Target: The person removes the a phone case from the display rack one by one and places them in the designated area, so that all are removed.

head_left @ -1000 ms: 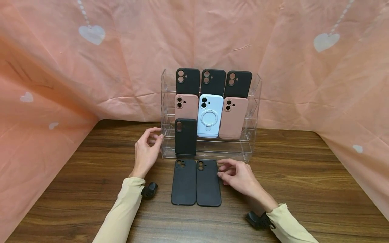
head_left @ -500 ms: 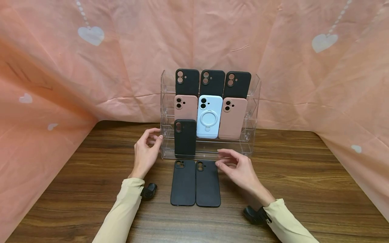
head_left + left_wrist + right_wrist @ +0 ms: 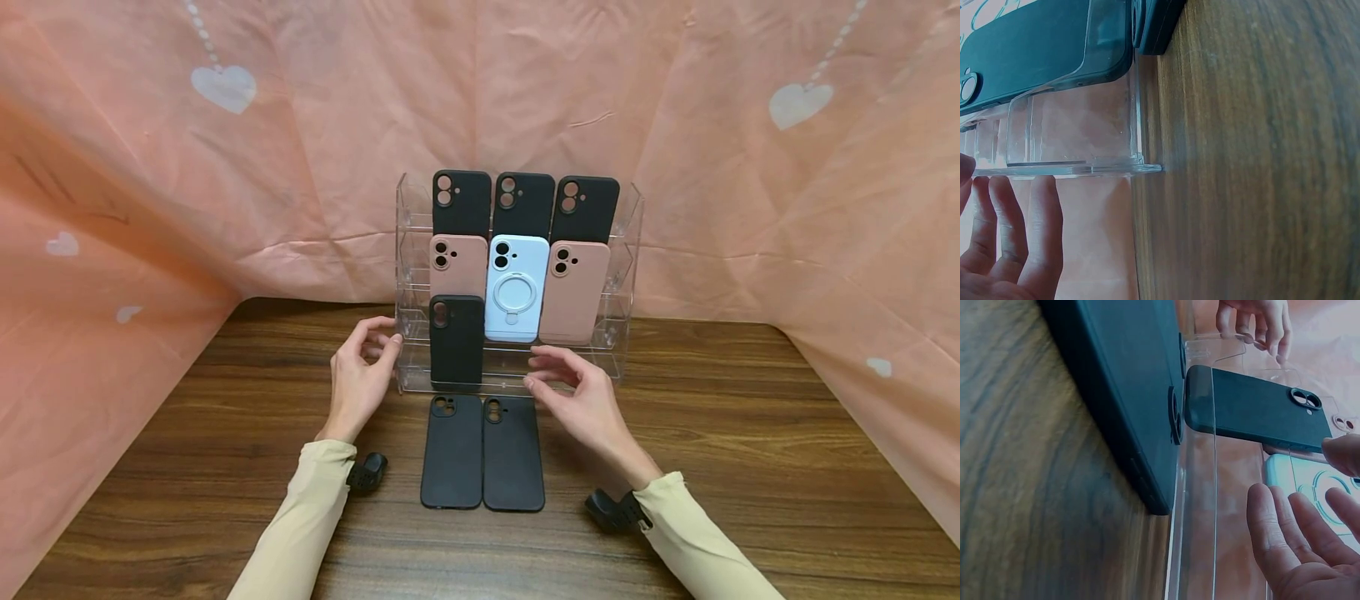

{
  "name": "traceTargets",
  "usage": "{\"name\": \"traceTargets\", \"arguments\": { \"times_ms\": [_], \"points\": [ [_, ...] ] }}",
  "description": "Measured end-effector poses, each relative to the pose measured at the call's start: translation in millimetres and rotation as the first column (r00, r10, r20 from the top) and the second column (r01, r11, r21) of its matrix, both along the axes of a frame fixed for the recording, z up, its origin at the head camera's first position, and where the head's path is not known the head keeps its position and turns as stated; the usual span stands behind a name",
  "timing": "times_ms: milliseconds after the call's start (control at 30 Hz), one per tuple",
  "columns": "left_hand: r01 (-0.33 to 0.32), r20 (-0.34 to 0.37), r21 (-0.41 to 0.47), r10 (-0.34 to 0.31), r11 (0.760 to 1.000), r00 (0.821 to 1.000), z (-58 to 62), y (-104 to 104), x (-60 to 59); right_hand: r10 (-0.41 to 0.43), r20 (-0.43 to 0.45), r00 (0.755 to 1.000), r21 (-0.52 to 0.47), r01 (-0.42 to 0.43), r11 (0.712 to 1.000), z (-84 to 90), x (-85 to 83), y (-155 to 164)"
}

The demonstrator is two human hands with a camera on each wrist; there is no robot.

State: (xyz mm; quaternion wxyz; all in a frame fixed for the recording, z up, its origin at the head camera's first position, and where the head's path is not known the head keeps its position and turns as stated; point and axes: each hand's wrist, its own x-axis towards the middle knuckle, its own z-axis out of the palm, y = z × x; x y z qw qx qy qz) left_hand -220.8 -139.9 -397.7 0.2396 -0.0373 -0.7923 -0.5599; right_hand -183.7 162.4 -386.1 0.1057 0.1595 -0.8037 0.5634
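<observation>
Head view: acrylic rack [image 3: 630, 250] stands at the back of the counter [image 3: 750, 467], long axis running left-right.

Left hand [image 3: 362, 379] is at the rack's left end, fingertips touching the side wall, fingers loosely extended and not wrapped round anything. Left wrist view confirms it: fingers [image 3: 1019, 225] flat against the clear end panel.

Right hand [image 3: 581, 396] is in front of the rack's bottom tier, right of the black case [image 3: 456, 342] standing in that tier. Fingers spread and relaxed, holding nothing. Can't tell whether the fingertips touch the front lip.

Two more black cases [image 3: 482, 450] lie flat side by side on the counter just in front of the rack, long axes pointing at it. The right one is just left of the right hand, so that hand is nearer; the left hand is apart from both.

Upper tiers of the rack hold pink cases [image 3: 573, 292], a white ring case [image 3: 517, 287] and three black ones [image 3: 525, 204].
</observation>
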Motion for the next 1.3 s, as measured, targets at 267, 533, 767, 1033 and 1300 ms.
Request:
{"name": "traceTargets", "arguments": {
  "times_ms": [267, 533, 767, 1033, 1300],
  "points": [
    [-0.002, 0.003, -0.004, 0.002, 1.000, 1.000, 0.2, 1, 1.2, -0.013, -0.016, 1.000, -0.023, 0.013, 1.000, 0.1, -5.8, -7],
    [-0.001, -0.005, 0.000, 0.001, 1.000, 1.000, -0.3, -1, 1.2, -0.015, 0.008, 1.000, -0.022, 0.015, 1.000, 1.2, -12.8, -14],
    [0.000, -0.002, 0.001, 0.000, 1.000, 1.000, 0.8, 0, -0.3, -0.001, 0.020, 1.000, -0.040, 0.002, 0.999, 3.7, -18.6, -23],
    [0.005, 0.000, 0.000, -0.005, 1.000, 1.000, 0.3, 0, -0.8, 0.003, 0.048, 0.999, -0.038, -0.001, 0.999, -0.2, -24.6, -32],
    [0.005, -0.004, 0.000, -0.005, 1.000, 1.000, 0.3, 0, 0.0, 0.004, 0.062, 0.998, -0.080, 0.001, 0.997, -2.6, -29.2, -41]
  ]
}}
